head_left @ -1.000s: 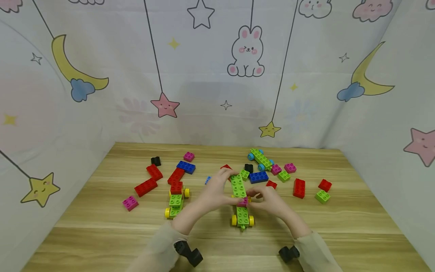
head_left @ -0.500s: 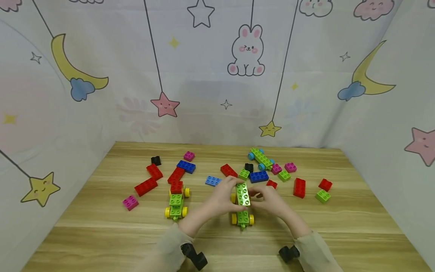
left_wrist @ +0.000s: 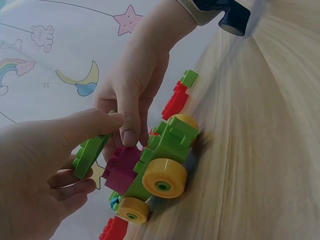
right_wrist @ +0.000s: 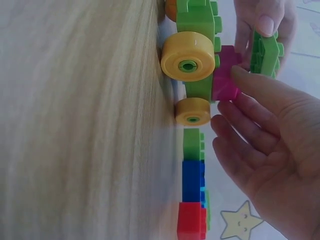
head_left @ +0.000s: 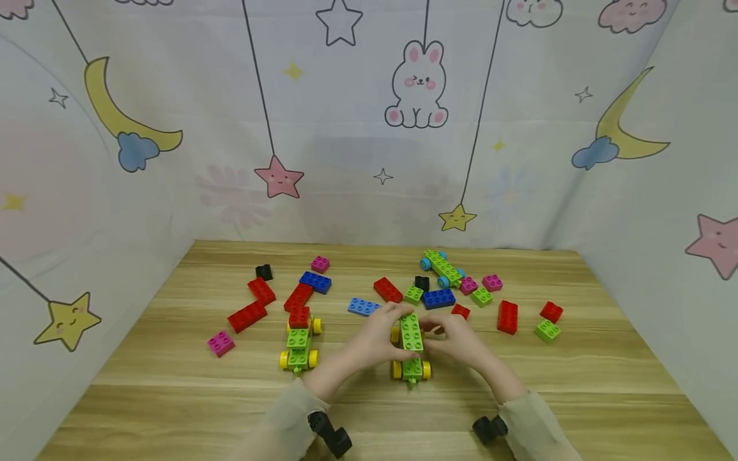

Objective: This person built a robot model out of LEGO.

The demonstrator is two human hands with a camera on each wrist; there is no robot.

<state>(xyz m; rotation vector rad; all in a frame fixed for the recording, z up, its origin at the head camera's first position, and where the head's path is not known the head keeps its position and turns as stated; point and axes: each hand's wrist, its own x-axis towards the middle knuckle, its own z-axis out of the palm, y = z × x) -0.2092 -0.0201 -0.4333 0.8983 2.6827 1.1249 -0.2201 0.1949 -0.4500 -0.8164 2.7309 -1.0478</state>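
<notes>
My left hand (head_left: 377, 336) pinches a long green brick (head_left: 411, 331) between thumb and fingers. The brick is tilted and sits apart from the pink brick (left_wrist: 121, 172) in the left wrist view. That pink brick sits on a green wheeled base (head_left: 412, 369) with yellow wheels, which stands on the table. In the right wrist view, the thumb of my right hand (head_left: 452, 336) lies against the pink brick, its fingers curled at the brick's side. From the head view the green brick hides the pink one.
A second yellow-wheeled car (head_left: 298, 346) with a red brick on its far end stands to the left. A blue-wheeled green base (head_left: 442, 269) lies at the back. Loose bricks, such as a light blue brick (head_left: 363, 307) and a red brick (head_left: 508, 317), surround the hands.
My left hand has drawn the green brick nearer and tilted it, so it now covers the pink brick in the head view. The right hand has hardly moved.
</notes>
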